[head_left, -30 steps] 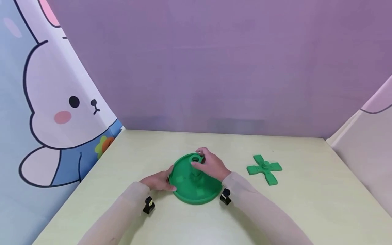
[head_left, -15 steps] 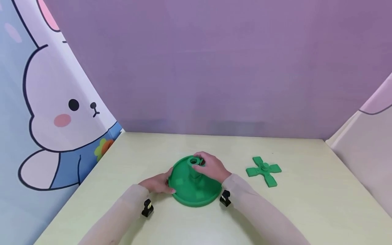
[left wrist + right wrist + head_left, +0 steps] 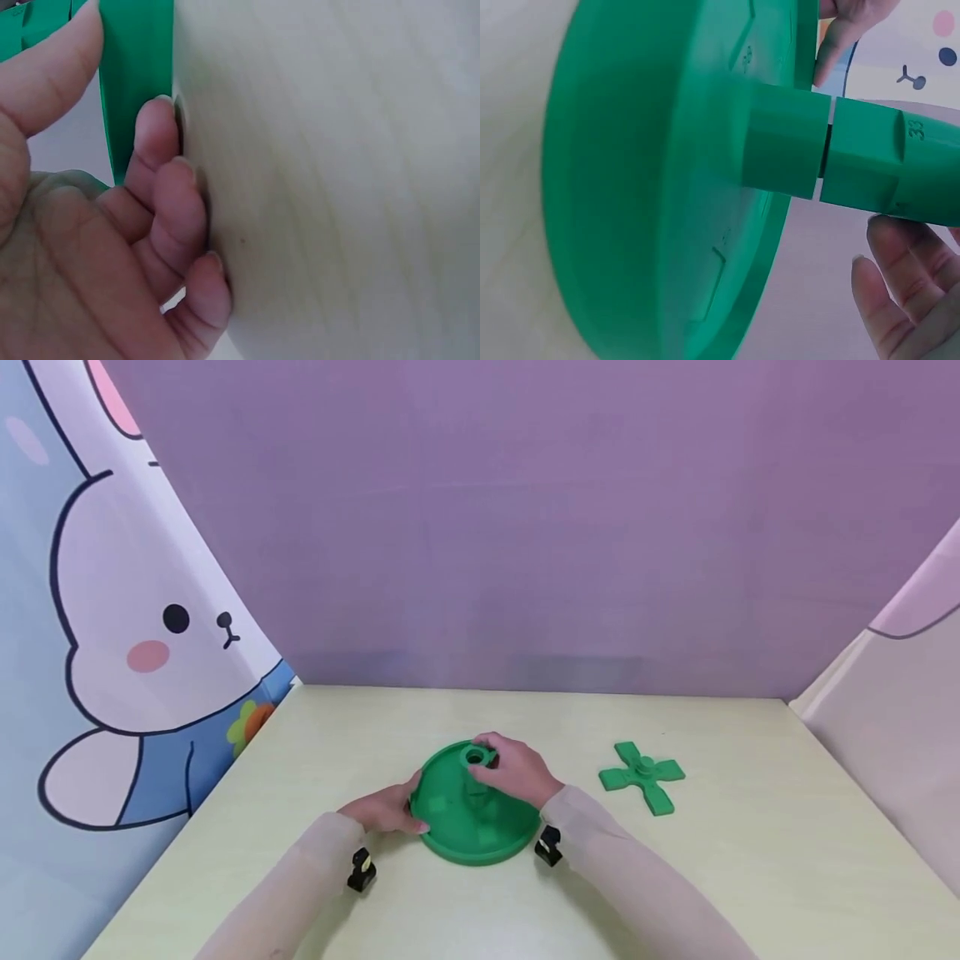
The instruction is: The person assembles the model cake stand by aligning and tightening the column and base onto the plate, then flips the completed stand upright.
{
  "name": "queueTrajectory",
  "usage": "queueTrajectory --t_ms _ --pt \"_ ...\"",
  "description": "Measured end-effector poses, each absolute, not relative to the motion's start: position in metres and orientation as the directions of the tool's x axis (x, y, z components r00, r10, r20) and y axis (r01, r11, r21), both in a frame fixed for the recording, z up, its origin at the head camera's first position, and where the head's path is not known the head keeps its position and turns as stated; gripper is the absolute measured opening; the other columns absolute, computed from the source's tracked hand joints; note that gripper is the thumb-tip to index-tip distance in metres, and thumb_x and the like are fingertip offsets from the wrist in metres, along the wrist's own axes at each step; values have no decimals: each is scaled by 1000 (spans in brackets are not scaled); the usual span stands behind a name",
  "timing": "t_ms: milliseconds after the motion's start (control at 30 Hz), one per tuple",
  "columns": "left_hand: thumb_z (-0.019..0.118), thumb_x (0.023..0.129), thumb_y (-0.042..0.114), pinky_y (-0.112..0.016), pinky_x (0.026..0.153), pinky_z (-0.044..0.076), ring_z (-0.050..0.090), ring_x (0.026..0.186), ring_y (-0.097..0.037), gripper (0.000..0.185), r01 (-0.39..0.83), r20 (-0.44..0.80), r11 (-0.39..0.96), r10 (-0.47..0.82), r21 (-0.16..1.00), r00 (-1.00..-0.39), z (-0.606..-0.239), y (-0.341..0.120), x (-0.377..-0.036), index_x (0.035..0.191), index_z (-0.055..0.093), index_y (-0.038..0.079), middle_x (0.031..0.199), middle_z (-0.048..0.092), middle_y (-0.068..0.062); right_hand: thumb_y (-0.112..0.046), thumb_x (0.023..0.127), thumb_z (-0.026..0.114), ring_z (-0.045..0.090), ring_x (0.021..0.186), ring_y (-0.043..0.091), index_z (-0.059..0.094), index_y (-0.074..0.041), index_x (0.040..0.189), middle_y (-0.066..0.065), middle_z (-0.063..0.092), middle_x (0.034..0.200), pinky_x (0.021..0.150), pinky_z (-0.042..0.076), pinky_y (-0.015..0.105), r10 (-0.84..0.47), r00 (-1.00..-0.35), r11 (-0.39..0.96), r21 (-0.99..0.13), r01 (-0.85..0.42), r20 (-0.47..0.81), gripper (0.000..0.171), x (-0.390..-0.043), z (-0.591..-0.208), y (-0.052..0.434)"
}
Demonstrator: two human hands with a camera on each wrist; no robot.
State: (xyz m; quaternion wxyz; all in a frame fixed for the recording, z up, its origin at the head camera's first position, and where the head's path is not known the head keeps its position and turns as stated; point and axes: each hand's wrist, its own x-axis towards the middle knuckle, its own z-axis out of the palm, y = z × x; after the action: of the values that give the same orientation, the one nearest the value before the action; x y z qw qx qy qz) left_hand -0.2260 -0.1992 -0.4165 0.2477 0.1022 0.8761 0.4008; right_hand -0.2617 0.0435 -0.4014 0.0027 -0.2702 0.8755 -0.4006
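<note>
A green round base (image 3: pixel 450 831) with a raised rim lies on the table in the head view. My left hand (image 3: pixel 384 808) holds its left edge, thumb over the rim and the other fingers curled low against the table in the left wrist view. From the base's middle rises a short green post (image 3: pixel 786 142). My right hand (image 3: pixel 519 770) grips a green tube (image 3: pixel 866 154) in line with that post. A narrow gap shows between post and tube in the right wrist view. The tube's open top end faces up.
On the table (image 3: pixel 750 843) to the right lies a green four-armed cross piece (image 3: pixel 643 777) with a round knob at its centre. A purple backdrop (image 3: pixel 525 527) stands behind the table, and a rabbit-print cloth (image 3: pixel 112 693) hangs at the left.
Both hands keep their holds on the base and the tube. The head view has shifted slightly; the cross piece stays on the table.
</note>
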Motion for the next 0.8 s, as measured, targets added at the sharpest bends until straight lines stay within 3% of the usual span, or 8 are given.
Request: queueTrajectory --t_ms 200,400,600,800 --pt "74 84 11 -55 110 21 22 138 -43 100 -21 -368 683 367 730 -854 -417 -200 -226 151 -1 -4 149 24 -31 -38 87 70 60 88 16 59 -9 116 4 66 103 75 50 37 -412 -890 603 -674 -427 195 43 -261 -400 41" --pt "73 85 11 -55 110 20 22 138 -43 100 -6 -352 674 379 739 -856 -417 -200 -226 150 -1 -5 149 26 -31 -41 91 63 59 105 24 47 -8 136 10 59 124 86 49 46 -388 -904 584 -711 -391 177 58 -258 -399 37" --pt "74 84 11 -55 111 19 21 139 -43 100 1 -349 685 372 728 -860 -418 -198 -227 151 1 -5 149 26 -31 -26 93 56 58 94 18 49 -8 137 8 58 124 80 49 40 -421 -881 521 -739 -428 214 49 -257 -403 41" --pt "74 84 11 -55 111 19 22 138 -43 101 7 -343 677 381 736 -858 -417 -200 -226 151 0 -4 149 26 -31 -27 93 56 59 91 15 55 -10 132 3 63 117 78 49 38 -455 -864 503 -738 -450 216 43 -257 -404 43"
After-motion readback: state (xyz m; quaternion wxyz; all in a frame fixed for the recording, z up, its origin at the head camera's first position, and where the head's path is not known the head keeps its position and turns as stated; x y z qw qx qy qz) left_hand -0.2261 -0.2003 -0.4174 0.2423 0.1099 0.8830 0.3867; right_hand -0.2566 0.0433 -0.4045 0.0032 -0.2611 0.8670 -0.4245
